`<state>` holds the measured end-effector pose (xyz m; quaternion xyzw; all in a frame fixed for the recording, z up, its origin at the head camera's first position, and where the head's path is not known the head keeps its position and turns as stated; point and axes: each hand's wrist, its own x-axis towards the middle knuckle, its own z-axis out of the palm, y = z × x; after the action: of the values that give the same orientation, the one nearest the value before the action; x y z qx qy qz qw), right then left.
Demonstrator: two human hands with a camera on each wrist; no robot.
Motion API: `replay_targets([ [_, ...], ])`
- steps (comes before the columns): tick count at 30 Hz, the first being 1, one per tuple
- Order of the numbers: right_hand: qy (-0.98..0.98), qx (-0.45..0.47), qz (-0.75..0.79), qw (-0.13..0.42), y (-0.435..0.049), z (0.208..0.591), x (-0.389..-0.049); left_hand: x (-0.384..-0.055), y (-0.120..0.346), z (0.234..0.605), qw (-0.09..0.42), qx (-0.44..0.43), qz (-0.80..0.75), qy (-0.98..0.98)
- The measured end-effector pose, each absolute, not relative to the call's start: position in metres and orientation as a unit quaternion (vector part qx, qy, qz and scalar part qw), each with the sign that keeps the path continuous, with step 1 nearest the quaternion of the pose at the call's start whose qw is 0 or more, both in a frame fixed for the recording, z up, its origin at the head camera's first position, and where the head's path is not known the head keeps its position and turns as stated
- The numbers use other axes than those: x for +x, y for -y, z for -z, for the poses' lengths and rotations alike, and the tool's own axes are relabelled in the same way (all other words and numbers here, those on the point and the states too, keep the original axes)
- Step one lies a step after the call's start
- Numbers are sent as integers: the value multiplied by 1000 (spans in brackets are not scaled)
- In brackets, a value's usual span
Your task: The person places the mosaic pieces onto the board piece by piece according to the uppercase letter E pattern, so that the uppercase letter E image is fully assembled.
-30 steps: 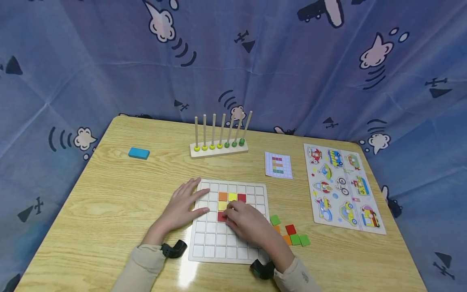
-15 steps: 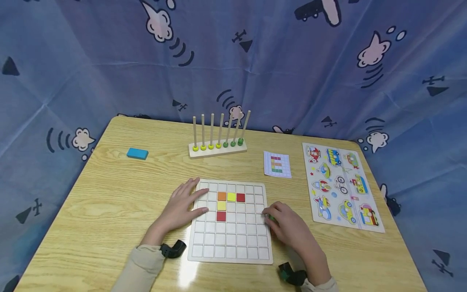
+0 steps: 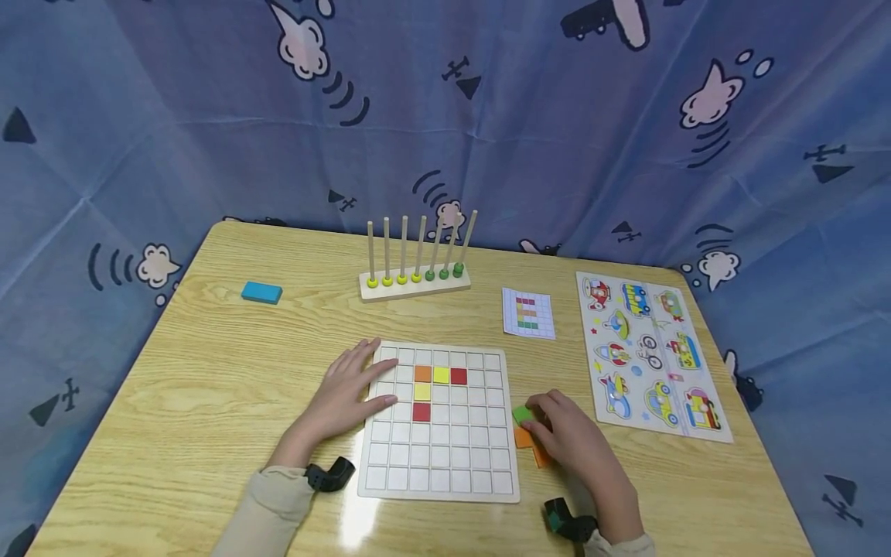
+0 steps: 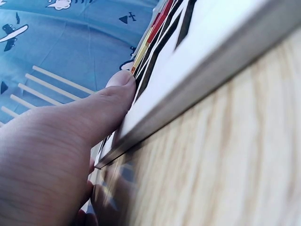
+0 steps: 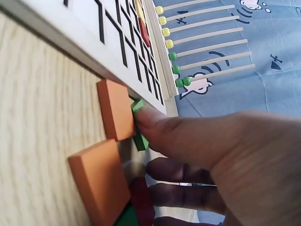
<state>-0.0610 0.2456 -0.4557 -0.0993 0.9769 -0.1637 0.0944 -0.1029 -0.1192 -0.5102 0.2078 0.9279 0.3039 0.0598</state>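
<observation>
Lying at ten o'clock from the half-curled right hand (image 3: 576,435), the green tile (image 3: 521,415) is by its thumb; I can't tell if it's pinched; the spread left hand (image 3: 341,396) is farther

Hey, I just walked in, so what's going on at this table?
A person is handling coloured square tiles around a white grid board. Their left hand rests at the board's left edge, fingers spread. Five placed tiles make an upside-down L: orange, yellow, red across, then yellow and red down from the orange. The right hand is beside the board, its thumb against a loose green tile; whether it is pinched isn't clear. A pattern card lies beyond the board.
</observation>
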Motion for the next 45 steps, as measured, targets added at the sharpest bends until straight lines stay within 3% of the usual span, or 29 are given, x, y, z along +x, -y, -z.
replay_targets([
  [13, -979, -100, 158, 87, -243, 459, -67, -104, 120, 513, 51, 214, -302, -928],
  [22, -980, -115, 155, 45, -243, 460, -68, -103, 120, 512, 54, 211, -304, -927],
  [31, -973, -125, 189, 50, -236, 455, -70, -103, 119, 512, 47, 213, -304, -927],
  [45, -941, -285, 181, 21, -183, 451, -70, -104, 120, 514, 50, 213, -302, -928],
])
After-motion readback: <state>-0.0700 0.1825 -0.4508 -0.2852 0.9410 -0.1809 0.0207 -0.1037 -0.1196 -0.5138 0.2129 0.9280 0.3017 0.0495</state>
